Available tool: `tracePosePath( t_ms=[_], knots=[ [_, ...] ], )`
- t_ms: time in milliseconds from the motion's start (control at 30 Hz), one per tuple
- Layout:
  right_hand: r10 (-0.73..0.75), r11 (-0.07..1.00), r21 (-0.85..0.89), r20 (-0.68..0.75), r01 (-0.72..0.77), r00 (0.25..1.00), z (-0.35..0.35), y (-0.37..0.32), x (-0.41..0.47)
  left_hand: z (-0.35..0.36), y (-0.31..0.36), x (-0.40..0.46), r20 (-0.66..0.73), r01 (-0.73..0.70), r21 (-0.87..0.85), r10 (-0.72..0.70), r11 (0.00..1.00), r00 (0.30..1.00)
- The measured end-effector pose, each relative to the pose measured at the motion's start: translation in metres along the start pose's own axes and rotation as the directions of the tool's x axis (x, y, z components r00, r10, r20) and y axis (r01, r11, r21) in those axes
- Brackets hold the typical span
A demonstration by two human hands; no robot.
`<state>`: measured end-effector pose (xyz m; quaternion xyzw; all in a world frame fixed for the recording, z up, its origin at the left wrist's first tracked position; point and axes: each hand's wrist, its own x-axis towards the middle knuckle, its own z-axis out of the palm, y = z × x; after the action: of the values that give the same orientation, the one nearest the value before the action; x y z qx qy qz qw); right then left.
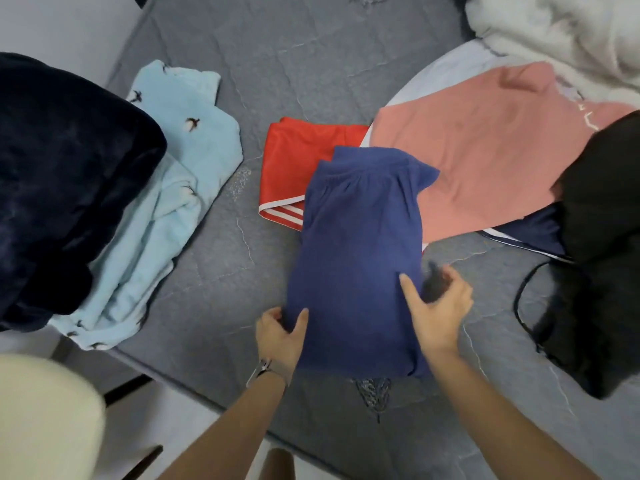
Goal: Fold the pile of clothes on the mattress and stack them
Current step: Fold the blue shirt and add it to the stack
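A navy blue garment (360, 244) lies lengthwise on the grey mattress (214, 244), folded into a long panel. My left hand (281, 336) grips its near left edge, thumb on top. My right hand (437, 308) holds the right edge, thumb on the cloth and fingers curled at the side, blurred. Under the far end of the blue garment lie red shorts with white stripes (294, 168). A pink top (478, 157) spreads out to the right.
At the left lie a light blue bird-print garment (166, 202) and a dark navy plush blanket (59, 181). Black clothing with a strap (599, 271) sits at the right, with white bedding (561, 32) behind. The mattress edge runs near me.
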<state>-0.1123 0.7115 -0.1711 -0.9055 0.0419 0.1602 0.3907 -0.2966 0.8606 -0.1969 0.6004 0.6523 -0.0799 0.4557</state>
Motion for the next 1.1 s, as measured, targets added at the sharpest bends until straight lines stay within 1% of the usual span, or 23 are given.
tracePosePath(
  t_ms=[67, 100, 133, 200, 267, 300, 333, 400, 467, 567, 600, 700, 767, 833, 867, 900, 933, 1033, 1100],
  knots=[
    [0.211, 0.973, -0.099, 0.034, -0.207, 0.977, -0.011, 0.034, -0.029, 0.002, -0.018, -0.018, 0.077, 0.049, -0.005, -0.049, 0.999, 0.996],
    [0.284, 0.953, -0.134, 0.075, -0.273, 0.956, -0.015, 0.046, -0.041, 0.002, -0.019, -0.027, 0.113, 0.050, -0.004, -0.050, 0.999, 0.992],
    [0.333, 0.939, -0.134, 0.129, -0.317, 0.934, -0.019, 0.055, -0.050, 0.003, -0.022, -0.032, 0.152, 0.049, 0.001, -0.049, 0.999, 0.987],
    [0.404, 0.913, -0.070, 0.278, -0.401, 0.872, -0.022, 0.060, -0.062, 0.003, -0.018, -0.038, 0.232, 0.088, -0.041, -0.077, 0.995, 0.970],
    [0.436, 0.876, -0.008, 0.440, -0.482, 0.785, -0.022, 0.055, -0.067, 0.001, -0.009, -0.039, 0.312, 0.176, -0.163, -0.118, 0.971, 0.943],
    [0.458, 0.846, 0.015, 0.492, -0.534, 0.740, -0.022, 0.052, -0.068, -0.001, -0.003, -0.042, 0.348, 0.217, -0.213, -0.133, 0.953, 0.928],
    [0.489, 0.802, 0.044, 0.525, -0.596, 0.697, -0.022, 0.050, -0.069, -0.003, 0.001, -0.046, 0.363, 0.228, -0.237, -0.132, 0.944, 0.923],
    [0.551, 0.684, 0.133, 0.550, -0.717, 0.628, -0.026, 0.050, -0.074, -0.009, 0.001, -0.054, 0.351, 0.252, -0.267, -0.150, 0.930, 0.924],
    [0.599, 0.564, 0.230, 0.547, -0.794, 0.584, -0.034, 0.057, -0.086, -0.013, -0.014, -0.065, 0.364, 0.314, -0.279, -0.203, 0.907, 0.909],
    [0.639, 0.439, 0.282, 0.569, -0.853, 0.517, -0.053, 0.069, -0.124, -0.021, -0.046, -0.101, 0.385, 0.431, -0.242, -0.321, 0.869, 0.865],
    [0.651, 0.402, 0.288, 0.578, -0.869, 0.492, -0.060, 0.073, -0.139, -0.024, -0.057, -0.114, 0.389, 0.450, -0.241, -0.339, 0.860, 0.857],
    [0.689, 0.296, 0.302, 0.589, -0.906, 0.422, -0.075, 0.084, -0.178, -0.038, -0.079, -0.150, 0.410, 0.465, -0.262, -0.339, 0.845, 0.847],
    [0.677, 0.235, 0.319, 0.625, -0.918, 0.390, -0.081, 0.085, -0.195, -0.049, -0.088, -0.161, 0.428, 0.488, -0.295, -0.343, 0.822, 0.836],
    [0.634, 0.205, 0.342, 0.668, -0.917, 0.391, -0.086, 0.077, -0.204, -0.058, -0.091, -0.162, 0.454, 0.526, -0.355, -0.349, 0.773, 0.819],
    [0.606, 0.208, 0.361, 0.682, -0.909, 0.409, -0.088, 0.071, -0.204, -0.062, -0.090, -0.160, 0.479, 0.552, -0.379, -0.353, 0.742, 0.804],
    [0.576, 0.229, 0.386, 0.687, -0.894, 0.444, -0.089, 0.063, -0.201, -0.068, -0.085, -0.157, 0.498, 0.573, -0.409, -0.352, 0.711, 0.793],
    [0.541, 0.265, 0.412, 0.684, -0.872, 0.489, -0.090, 0.054, -0.196, -0.074, -0.078, -0.151, 0.505, 0.567, -0.439, -0.331, 0.697, 0.797],
    [0.473, 0.371, 0.483, 0.637, -0.793, 0.609, -0.092, 0.020, -0.164, -0.089, -0.033, -0.127, 0.504, 0.456, -0.533, -0.165, 0.713, 0.848],
    [0.439, 0.380, 0.510, 0.635, -0.772, 0.635, -0.089, -0.006, -0.136, -0.094, 0.005, -0.108, 0.488, 0.397, -0.567, -0.094, 0.721, 0.868]
  ],
)
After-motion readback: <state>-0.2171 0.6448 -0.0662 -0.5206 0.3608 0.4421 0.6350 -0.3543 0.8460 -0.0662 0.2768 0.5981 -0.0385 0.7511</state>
